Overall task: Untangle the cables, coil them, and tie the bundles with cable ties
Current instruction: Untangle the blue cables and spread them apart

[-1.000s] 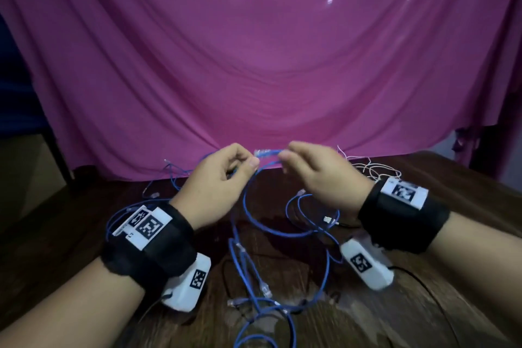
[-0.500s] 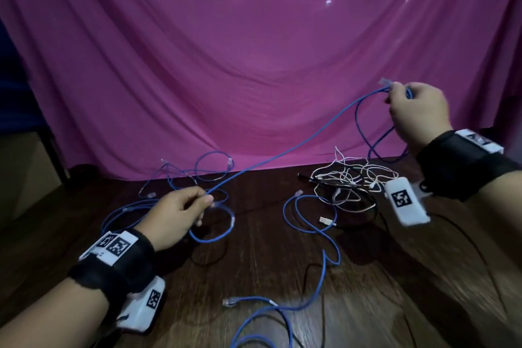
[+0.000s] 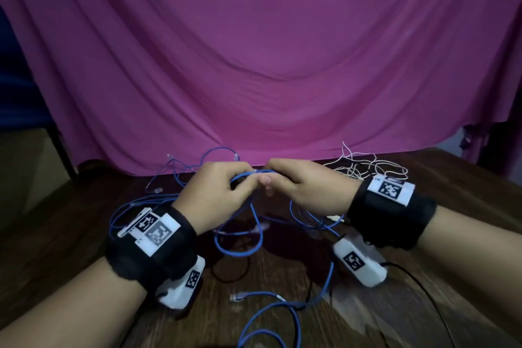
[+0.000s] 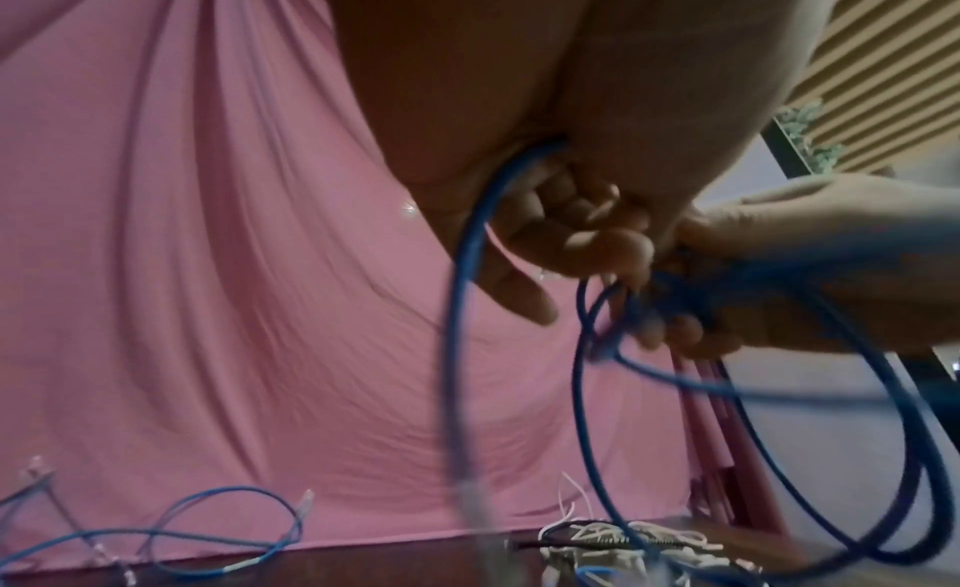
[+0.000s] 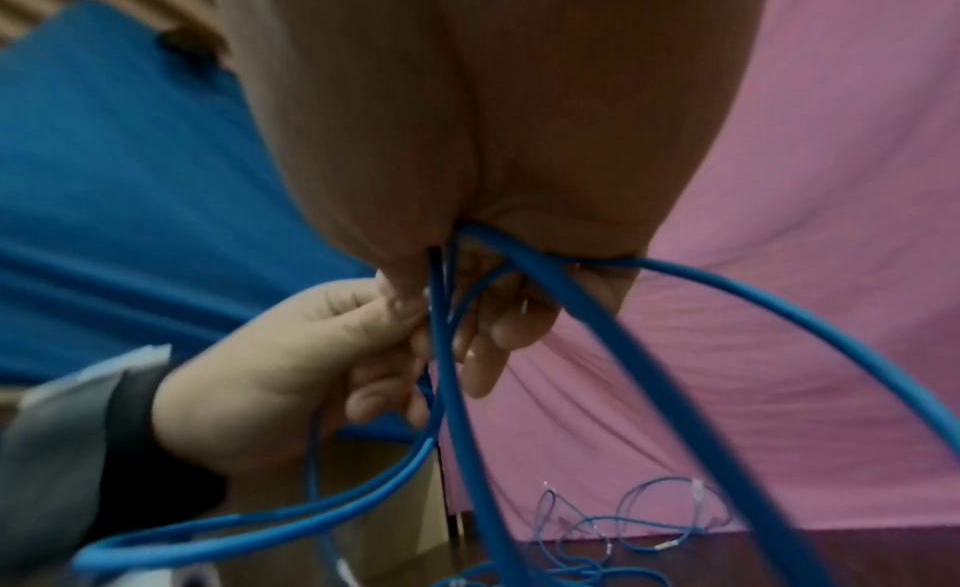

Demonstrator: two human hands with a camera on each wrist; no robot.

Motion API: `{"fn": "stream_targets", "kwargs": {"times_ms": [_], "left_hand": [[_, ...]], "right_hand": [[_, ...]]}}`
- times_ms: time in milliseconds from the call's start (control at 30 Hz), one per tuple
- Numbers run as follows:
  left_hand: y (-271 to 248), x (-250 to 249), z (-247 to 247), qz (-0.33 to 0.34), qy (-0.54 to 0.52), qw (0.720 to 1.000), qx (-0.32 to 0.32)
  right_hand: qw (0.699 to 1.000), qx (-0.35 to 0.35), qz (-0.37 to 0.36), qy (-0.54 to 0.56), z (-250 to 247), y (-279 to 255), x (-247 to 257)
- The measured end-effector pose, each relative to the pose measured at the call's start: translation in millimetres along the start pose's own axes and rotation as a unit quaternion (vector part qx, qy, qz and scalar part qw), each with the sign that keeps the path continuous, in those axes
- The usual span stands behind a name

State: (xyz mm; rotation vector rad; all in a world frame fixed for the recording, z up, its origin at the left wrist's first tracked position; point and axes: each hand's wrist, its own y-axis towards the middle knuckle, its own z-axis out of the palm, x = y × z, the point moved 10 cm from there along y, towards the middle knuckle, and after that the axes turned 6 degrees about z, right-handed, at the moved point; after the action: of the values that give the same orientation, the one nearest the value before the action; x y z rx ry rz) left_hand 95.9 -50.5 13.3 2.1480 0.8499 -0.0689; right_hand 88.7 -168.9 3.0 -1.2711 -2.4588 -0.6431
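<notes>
No brand or readable writing is visible; the only markings are black-and-white square code tags (image 3: 391, 188) on the wristbands and the white wrist units.

Left hand (image 3: 217, 195) and right hand (image 3: 305, 189) meet fingertip to fingertip above the tabletop (image 3: 423, 305), in front of a pink cloth (image 3: 268, 65). Both have fingers curled round the same blue cable (image 3: 243, 246). The wrist views show several strands of it passing through each fist, with loops hanging below both hands toward the tabletop. One clear plug (image 4: 475, 501) dangles under the left hand.

More blue cable lies loose on the tabletop: a tangle (image 3: 180, 175) behind the left hand and a length with a clear plug (image 3: 237, 297) nearer the person. A white cable tangle (image 3: 364, 164) lies behind the right wrist.
</notes>
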Motion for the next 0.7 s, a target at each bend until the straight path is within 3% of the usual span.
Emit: {"fn": "stream_targets", "kwargs": {"times_ms": [100, 267, 400, 533, 633, 700], "left_hand": [[-2.8, 7.6, -21.0, 0.005, -0.013, 0.995, -0.102], [-11.0, 32.9, 13.0, -0.097, -0.168, 0.98, -0.037], [-16.1, 58.5, 27.2, -0.202, -0.31, 0.923, -0.107], [-12.2, 87.5, 18.8, -0.206, -0.249, 0.935, -0.144], [-12.4, 129.9, 7.0, -0.261, -0.196, 0.929, -0.172], [-11.9, 166.7, -15.5, -0.3, -0.116, 0.928, -0.19]], "right_hand": [[0.998, -0.002, 0.005, 0.065, -4.6, 2.1, -2.9], [0.99, -0.046, 0.007, 0.135, -15.6, 17.4, -3.2], [0.987, -0.041, 0.005, 0.154, -2.8, 31.6, 2.5], [0.995, -0.024, 0.018, 0.091, 6.8, 47.8, 1.6], [0.997, -0.004, 0.076, -0.002, 11.5, 56.1, -17.6], [0.995, 0.0, 0.102, -0.005, 10.8, 54.6, -28.6]]}}
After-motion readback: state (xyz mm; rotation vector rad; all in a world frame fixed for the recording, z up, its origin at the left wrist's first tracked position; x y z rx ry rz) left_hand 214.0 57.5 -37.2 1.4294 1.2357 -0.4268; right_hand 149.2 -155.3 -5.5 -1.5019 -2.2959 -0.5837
